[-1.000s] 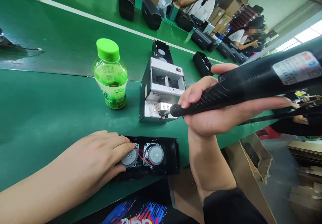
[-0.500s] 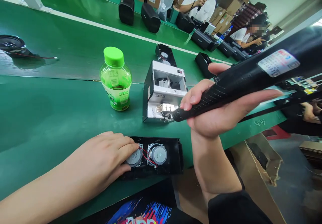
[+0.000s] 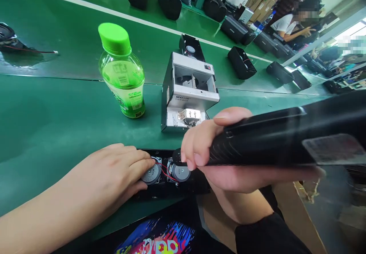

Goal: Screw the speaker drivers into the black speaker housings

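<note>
My right hand (image 3: 225, 158) is closed around a thick black electric screwdriver (image 3: 265, 141). Its tip end is over the right round speaker driver (image 3: 180, 173), in a black speaker housing (image 3: 200, 183) at the table's near edge; I cannot tell whether it touches. My left hand (image 3: 117, 172) grips the housing's left end, fingers curled over beside the left driver (image 3: 152, 174). Red wires (image 3: 166, 172) run between the two grey-backed drivers. Just beyond stands a silver and black screw feeder (image 3: 190, 88), marked WEIXIN, with its front outlet partly behind my right hand.
A green-capped drink bottle (image 3: 121, 71) stands left of the feeder. Behind the feeder lies another open housing (image 3: 196, 54), with one more (image 3: 241, 63) farther right. A loose speaker (image 3: 7, 33) with a wire is far left. Finished-looking black speakers (image 3: 168, 0) and co-workers (image 3: 286, 25) are across the table.
My right hand has brought the screwdriver from the feeder's outlet down and toward me, over the right driver. My left hand stays on the housing. The view has tilted down a little.
</note>
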Motion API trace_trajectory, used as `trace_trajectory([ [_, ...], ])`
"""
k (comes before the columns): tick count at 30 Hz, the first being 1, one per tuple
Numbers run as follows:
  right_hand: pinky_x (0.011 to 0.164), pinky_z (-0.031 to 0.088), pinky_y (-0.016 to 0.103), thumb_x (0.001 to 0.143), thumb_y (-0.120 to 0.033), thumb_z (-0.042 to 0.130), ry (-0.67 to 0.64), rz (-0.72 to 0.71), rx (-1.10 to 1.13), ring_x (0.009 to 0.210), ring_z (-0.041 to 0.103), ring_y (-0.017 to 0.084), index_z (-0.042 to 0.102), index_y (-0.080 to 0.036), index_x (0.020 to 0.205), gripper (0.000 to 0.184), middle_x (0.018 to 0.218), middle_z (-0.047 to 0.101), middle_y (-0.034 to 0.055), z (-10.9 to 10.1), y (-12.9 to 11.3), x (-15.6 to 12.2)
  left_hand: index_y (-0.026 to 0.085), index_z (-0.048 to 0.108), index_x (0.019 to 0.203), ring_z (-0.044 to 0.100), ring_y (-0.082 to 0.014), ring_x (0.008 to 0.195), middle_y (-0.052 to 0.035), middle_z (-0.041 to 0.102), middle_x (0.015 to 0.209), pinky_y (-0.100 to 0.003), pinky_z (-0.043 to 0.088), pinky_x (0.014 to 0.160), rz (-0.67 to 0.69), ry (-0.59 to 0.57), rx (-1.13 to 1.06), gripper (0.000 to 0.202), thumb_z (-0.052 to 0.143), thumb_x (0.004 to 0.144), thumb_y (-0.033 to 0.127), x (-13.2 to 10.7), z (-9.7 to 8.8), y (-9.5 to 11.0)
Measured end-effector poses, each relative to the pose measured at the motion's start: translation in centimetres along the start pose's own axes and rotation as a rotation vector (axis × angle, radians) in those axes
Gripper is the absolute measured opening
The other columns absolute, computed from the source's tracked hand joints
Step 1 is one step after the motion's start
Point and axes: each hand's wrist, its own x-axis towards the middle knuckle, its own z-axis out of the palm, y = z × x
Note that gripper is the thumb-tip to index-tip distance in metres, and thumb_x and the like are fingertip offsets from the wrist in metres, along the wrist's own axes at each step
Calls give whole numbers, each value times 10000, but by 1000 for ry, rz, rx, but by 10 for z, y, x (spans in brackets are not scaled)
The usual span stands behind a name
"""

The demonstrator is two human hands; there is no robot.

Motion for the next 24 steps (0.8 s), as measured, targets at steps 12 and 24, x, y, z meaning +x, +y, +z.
trace_trajectory([
  [12,553,656,376,978,-976,905,98,111,104,569,748,215,850,-387,1126,609,719,836,-67,11,12,11,233,844,1177,847,-288,901,-58,924,1106,-489,614,840,-50,-63,-22,152,699,1177,186,-5,2,0],
  [24,508,618,442,912,-942,989,114,134,66,519,738,270,891,-393,1071,580,684,845,-39,16,12,14,233,843,1122,830,-305,862,-59,910,1055,-527,612,803,-86,-95,-36,136,725,1182,200,-1,1,4],
])
